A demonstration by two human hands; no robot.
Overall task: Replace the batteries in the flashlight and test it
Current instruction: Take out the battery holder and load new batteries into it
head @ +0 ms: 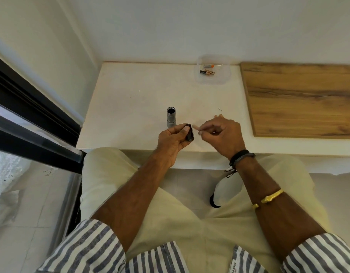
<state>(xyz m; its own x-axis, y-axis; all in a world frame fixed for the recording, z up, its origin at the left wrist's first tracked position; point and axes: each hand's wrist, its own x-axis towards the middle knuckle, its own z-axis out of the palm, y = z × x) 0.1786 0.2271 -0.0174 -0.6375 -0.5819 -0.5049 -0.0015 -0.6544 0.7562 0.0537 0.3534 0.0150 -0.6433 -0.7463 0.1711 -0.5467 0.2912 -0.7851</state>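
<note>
The flashlight body (171, 117) stands upright, open end up, on the white worktop (130, 91). Just in front of it, the left hand (173, 142) fingers clamp a black cylindrical part (189, 133). The right hand (223, 134) fingers are curled together beside that part; whether they hold anything cannot be told. Well beyond the flashlight body, batteries (207, 71) lie in a clear container (225, 75).

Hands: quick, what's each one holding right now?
Left hand: grips a black part.
Right hand: fingers curled beside the black part; cannot tell if it holds anything.
</note>
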